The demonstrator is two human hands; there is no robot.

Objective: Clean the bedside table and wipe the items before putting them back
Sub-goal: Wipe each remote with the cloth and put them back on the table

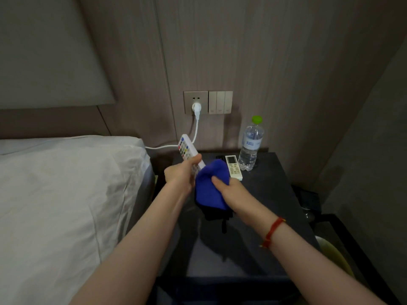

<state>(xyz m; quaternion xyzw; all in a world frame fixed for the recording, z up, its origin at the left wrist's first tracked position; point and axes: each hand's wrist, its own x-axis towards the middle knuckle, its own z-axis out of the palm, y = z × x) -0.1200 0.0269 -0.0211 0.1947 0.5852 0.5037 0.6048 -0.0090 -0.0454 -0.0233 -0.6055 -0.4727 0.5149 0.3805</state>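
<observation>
My left hand (181, 173) grips a white remote with coloured buttons (186, 149), held tilted above the dark bedside table (271, 190). My right hand (233, 191) holds a bunched blue cloth (209, 183) against the lower end of that remote, which the cloth hides. A second white remote with a small screen (233, 166) lies on the table behind the cloth. A clear water bottle with a green cap (251, 144) stands upright at the table's back right. A small dark object (220, 158) lies beside the second remote.
A bed with white linen (66, 194) borders the table on the left. A wall socket with a white plug and cable (196, 106) and a switch panel (220, 102) sit above the table. Dark furniture (312, 201) stands to the right.
</observation>
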